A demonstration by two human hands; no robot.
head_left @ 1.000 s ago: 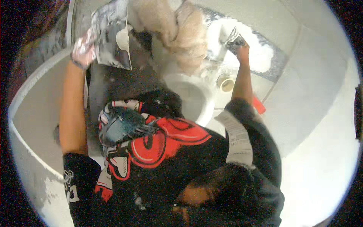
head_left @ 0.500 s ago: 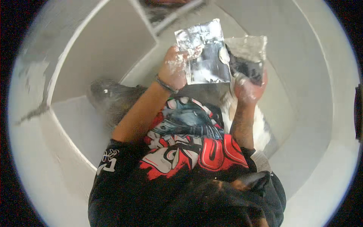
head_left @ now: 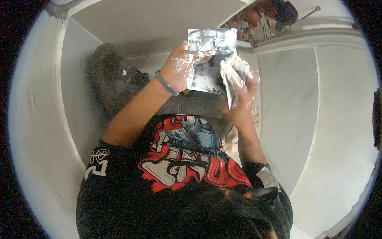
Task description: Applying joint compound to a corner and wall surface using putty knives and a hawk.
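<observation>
In front of my chest, my left hand (head_left: 181, 65) grips a shiny rectangular metal plastering blade (head_left: 213, 40) by its left edge, thumb across its face. White paste smears the blade, mostly along its upper part, and also coats my left thumb and fingers. My right hand (head_left: 243, 105) is closed on a second flat plastering blade (head_left: 228, 79), turned nearly edge-on and thickly coated with white paste. Its upper end meets or overlaps the right side of the first blade. Paste covers my right fingers too; they hide part of the second blade.
Grey wall panels (head_left: 286, 87) with whitish seams surround me. At the upper right is a pale ledge (head_left: 302, 34), with a dark rounded thing (head_left: 285, 15) and reddish-brown shapes behind it that I cannot make out. A dark, blurred shape (head_left: 113, 75) lies left of my arm.
My view has turned, bringing the ledge in at upper right. The right-hand blade has swung from face-on to nearly edge-on, against the left-hand blade. Both hands keep their hold.
</observation>
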